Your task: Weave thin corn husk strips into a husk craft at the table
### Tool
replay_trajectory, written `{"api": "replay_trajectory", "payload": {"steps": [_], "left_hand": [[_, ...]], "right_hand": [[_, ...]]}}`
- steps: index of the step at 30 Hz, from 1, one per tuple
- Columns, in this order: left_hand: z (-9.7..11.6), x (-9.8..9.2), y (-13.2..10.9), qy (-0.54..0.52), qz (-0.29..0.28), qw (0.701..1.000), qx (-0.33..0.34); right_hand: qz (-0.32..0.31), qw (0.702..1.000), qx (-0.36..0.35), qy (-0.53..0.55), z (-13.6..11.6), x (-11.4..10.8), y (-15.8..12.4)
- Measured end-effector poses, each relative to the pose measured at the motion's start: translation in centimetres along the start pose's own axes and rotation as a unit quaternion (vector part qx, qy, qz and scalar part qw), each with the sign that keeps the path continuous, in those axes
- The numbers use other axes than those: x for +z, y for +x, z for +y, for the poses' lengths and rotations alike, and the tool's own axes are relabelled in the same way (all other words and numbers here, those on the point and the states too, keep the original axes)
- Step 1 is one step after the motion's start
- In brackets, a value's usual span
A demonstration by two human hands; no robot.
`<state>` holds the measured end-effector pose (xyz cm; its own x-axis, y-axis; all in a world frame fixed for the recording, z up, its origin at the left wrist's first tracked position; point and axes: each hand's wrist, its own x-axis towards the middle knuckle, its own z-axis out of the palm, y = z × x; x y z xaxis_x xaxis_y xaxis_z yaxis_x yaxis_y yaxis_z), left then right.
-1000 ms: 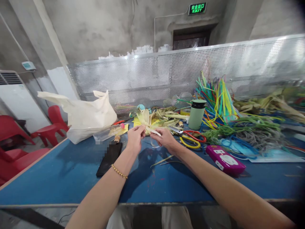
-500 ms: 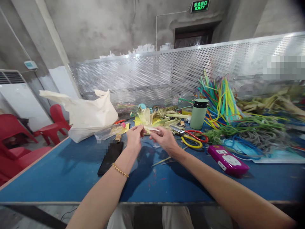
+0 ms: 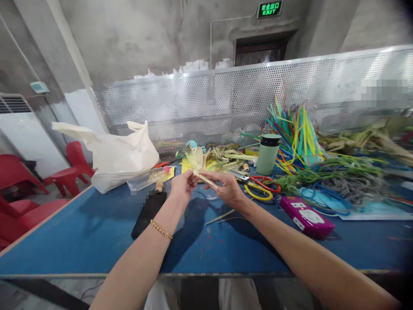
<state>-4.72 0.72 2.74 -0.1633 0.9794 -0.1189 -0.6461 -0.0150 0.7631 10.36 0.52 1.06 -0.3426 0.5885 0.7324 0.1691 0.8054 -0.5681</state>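
A pale strip of corn husk [image 3: 209, 181] runs slantwise between my two hands above the blue table. My left hand [image 3: 181, 188], with a gold bead bracelet at the wrist, pinches its upper end. My right hand [image 3: 229, 190] is closed around the lower end, thumb and fingers against the strip. Just beyond my left fingertips, petal-like husk leaves [image 3: 195, 157] stand up; I cannot tell if they join the strip. Several more husk pieces [image 3: 234, 156] lie behind. Scissors with red and yellow handles [image 3: 260, 191] rest right of my right hand.
On the left are a white plastic bag [image 3: 124, 150] and a black phone-like slab [image 3: 149, 215]. To the right stand a green jar [image 3: 268, 156], a purple box [image 3: 306, 217], colourful pipe cleaners [image 3: 301, 137] and tangled cords [image 3: 338, 174]. A perforated metal screen [image 3: 193, 103] borders the back.
The husk strip has gone from nearly level to sloping down toward the right. My right hand has turned and its fingers now reach toward the left hand. The left hand keeps its pinch.
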Motion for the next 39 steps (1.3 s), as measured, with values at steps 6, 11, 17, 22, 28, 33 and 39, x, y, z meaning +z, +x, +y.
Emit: {"api": "replay_trajectory", "payload": {"steps": [6, 11, 17, 22, 28, 33, 39], "left_hand": [[-0.3, -0.3, 0.5, 0.002, -0.006, 1.000, 0.004], [-1.0, -0.4, 0.7, 0.049, 0.015, 0.997, 0.060], [-1.6, -0.4, 0.3, 0.119, 0.016, 0.980, 0.160], [-1.6, -0.3, 0.3, 0.142, 0.008, 0.977, 0.162], [-2.0, -0.2, 0.2, 0.264, 0.023, 0.937, 0.229], [-2.0, -0.4, -0.3, 0.452, 0.040, 0.827, 0.332], [-1.6, -0.2, -1.0, 0.496, -0.013, 0.794, 0.351]], "right_hand": [[-0.001, 0.971, -0.127, -0.204, 0.5, 0.4, -0.6], [-0.073, 0.909, -0.168, -0.375, -0.7, 0.3, -0.7], [-0.095, 0.891, -0.174, -0.409, -1.8, 0.7, -0.7], [-0.057, 0.904, -0.118, -0.408, -1.9, 0.8, -0.9], [-0.112, 0.855, -0.047, -0.505, -2.5, 1.0, -1.1], [-0.130, 0.828, -0.032, -0.544, -3.5, 1.2, -1.2], [-0.053, 0.887, -0.039, -0.457, -3.0, -0.7, -0.2]]}}
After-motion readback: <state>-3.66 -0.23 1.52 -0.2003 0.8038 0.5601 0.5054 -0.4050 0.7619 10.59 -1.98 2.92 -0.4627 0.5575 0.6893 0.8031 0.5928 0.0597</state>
